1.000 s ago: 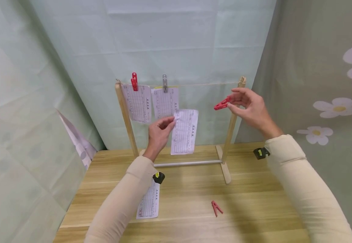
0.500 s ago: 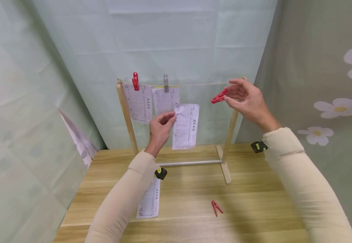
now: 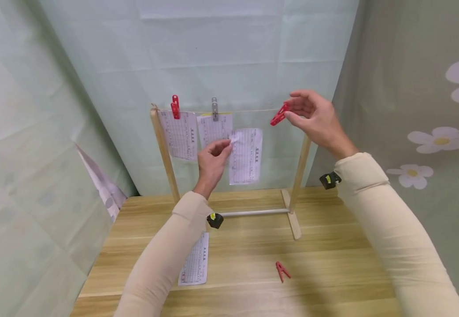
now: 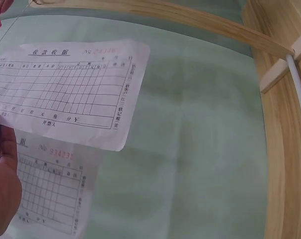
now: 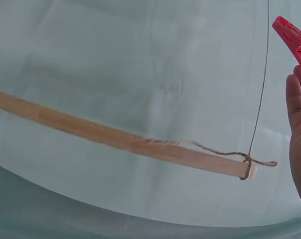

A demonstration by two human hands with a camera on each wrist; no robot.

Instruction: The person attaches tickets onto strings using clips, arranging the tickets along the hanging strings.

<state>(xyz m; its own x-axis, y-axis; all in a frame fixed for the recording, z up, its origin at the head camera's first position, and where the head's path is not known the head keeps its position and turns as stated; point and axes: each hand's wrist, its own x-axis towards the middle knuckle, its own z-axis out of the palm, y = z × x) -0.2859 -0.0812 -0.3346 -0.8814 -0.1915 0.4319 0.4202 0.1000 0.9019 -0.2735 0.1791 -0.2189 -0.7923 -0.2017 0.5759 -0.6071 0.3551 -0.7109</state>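
Note:
My left hand (image 3: 212, 165) pinches a printed receipt slip (image 3: 246, 158) by its upper left edge, a little below the string (image 3: 249, 110). In the left wrist view the slip (image 4: 66, 92) shows a ruled grid and a red number. My right hand (image 3: 318, 119) pinches a red clothespin (image 3: 279, 115) between thumb and fingers, near the string's right part. In the right wrist view the clothespin (image 5: 292, 40) is cut off by the frame edge. Two more slips hang from the string, one under a red clothespin (image 3: 175, 107), the other under a grey clothespin (image 3: 215, 108).
Wooden posts (image 3: 301, 169) hold the string, with a white rod (image 3: 253, 212) joining them low down. On the wooden table (image 3: 245, 255) lie another red clothespin (image 3: 283, 271) and a receipt slip (image 3: 195, 264), partly behind the left forearm. Cloth walls surround the table.
My left hand has raised the receipt slip and moved it slightly right, towards the string. My right hand has moved up and left with the red clothespin, which now tilts more steeply.

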